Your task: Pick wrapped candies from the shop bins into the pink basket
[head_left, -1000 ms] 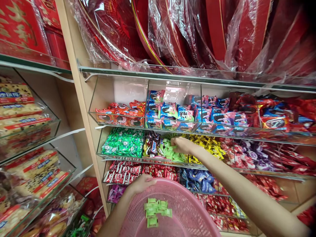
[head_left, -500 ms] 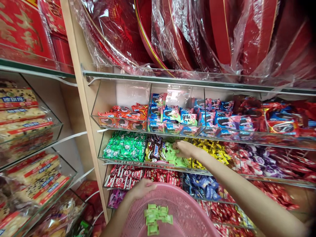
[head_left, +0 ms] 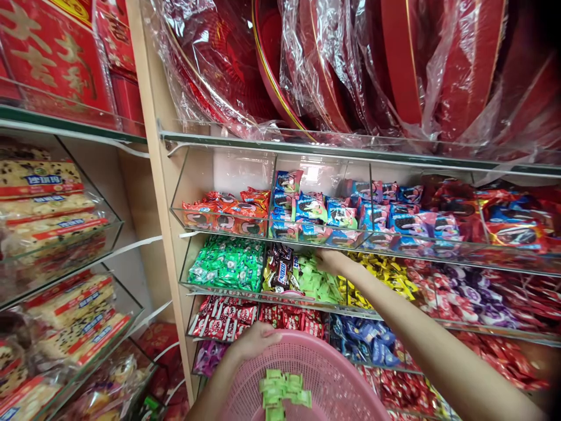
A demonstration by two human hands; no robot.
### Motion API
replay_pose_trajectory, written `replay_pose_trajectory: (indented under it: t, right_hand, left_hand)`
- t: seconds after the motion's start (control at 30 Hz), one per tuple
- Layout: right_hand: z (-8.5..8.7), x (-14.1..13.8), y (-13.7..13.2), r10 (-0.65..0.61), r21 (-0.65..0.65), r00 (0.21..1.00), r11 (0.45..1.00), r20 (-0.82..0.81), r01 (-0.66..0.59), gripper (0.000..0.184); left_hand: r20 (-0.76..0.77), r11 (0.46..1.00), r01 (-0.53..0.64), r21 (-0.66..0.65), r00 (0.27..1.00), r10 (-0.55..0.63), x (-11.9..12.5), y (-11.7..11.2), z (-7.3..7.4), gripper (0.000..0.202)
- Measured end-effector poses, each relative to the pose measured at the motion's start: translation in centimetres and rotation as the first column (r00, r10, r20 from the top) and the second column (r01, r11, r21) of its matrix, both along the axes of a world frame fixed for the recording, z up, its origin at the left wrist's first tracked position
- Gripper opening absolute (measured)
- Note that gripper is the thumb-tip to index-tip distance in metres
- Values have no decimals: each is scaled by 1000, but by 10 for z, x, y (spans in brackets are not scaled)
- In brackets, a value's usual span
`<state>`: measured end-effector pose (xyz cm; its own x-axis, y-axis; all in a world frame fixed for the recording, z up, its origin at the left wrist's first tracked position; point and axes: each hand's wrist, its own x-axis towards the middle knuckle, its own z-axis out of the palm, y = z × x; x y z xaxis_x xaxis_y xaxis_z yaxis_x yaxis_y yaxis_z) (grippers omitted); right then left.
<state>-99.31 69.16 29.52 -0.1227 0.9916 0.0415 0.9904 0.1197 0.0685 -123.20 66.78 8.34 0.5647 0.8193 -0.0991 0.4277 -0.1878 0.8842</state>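
My left hand (head_left: 254, 341) is closed over the far rim of a pink plastic basket (head_left: 333, 374), which holds several light-green wrapped candies (head_left: 283, 390). My right hand (head_left: 332, 261) reaches into a clear shelf bin, resting on a pile of the same light-green candies (head_left: 318, 283). Its fingers are tucked under the shelf above and hidden. To the left of that pile lie brown chocolate bars (head_left: 280, 273). Yellow candies (head_left: 385, 272) lie to its right.
Glass-fronted shelves hold bright-green candies (head_left: 225, 264), blue and orange cookie packs (head_left: 307, 210), red and purple sweets (head_left: 464, 286). Plastic-wrapped red trays (head_left: 350, 64) stand on the top shelf. Nougat bars (head_left: 48, 199) fill the left unit, past a wooden upright (head_left: 153, 175).
My right hand has pushed deeper into the light-green candy bin, toward the back. The view has shifted slightly, and my left hand keeps its hold on the basket rim.
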Motion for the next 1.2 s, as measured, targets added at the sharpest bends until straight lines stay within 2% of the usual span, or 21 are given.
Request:
replay_pose_trajectory:
  t: [0.17, 0.43, 0.67, 0.83, 1.07, 1.2]
  right_hand:
    - [-4, 0, 4, -15, -30, 999, 999, -28, 14, 33]
    - [-13, 5, 12, 53, -33, 996, 998, -69, -55, 39]
    - [-15, 1, 13, 103, -27, 993, 994, -66, -105, 25]
    - [-18, 3, 14, 132, 32, 989, 991, -72, -130, 22]
    - [-16, 1, 16, 114, -15, 992, 993, -56, -115, 15]
    - [-17, 2, 14, 125, 6, 990, 992, -65, -125, 16]
  left_hand:
    - [10, 1000, 1, -1, 1000, -1, -1, 0, 0, 53]
    - [17, 999, 36, -1, 999, -36, -2, -2, 4, 48]
    - [16, 999, 32, -16, 999, -32, -3, -1, -1, 47]
    - [21, 999, 30, -12, 999, -30, -3, 0, -4, 47]
    - [14, 999, 37, -1, 999, -37, -4, -2, -4, 48]
    - [3, 999, 29, 17, 1000, -29, -5, -2, -4, 48]
